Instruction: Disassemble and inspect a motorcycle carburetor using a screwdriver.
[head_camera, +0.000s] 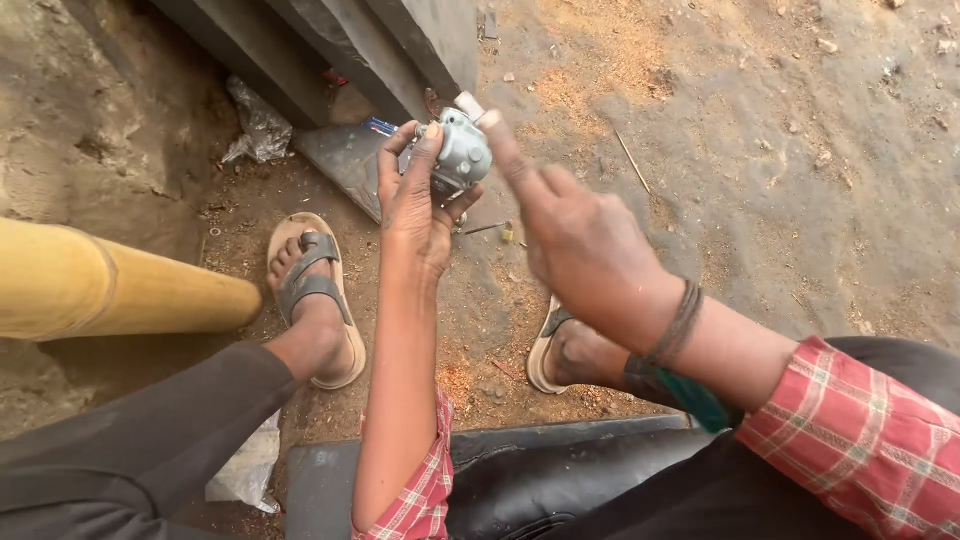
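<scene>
Fingers of my left hand (418, 205) wrap the grey metal part (462, 150), its white-tipped stub angled up-right under my right hand's (585, 250) forefinger.

The left hand (415, 205) covers the near side of a small grey metal part (462, 150). The right hand (580, 245) is motion-blurred, fingertip unclear. The right foot's sandal (545, 350) sits mostly behind the wrist. A yellow pipe (100, 285) runs off the left edge.

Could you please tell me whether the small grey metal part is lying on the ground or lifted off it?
Lifted: the left hand holds the grey metal part above the dirt ground, and the right hand fingers touch its top.
</scene>
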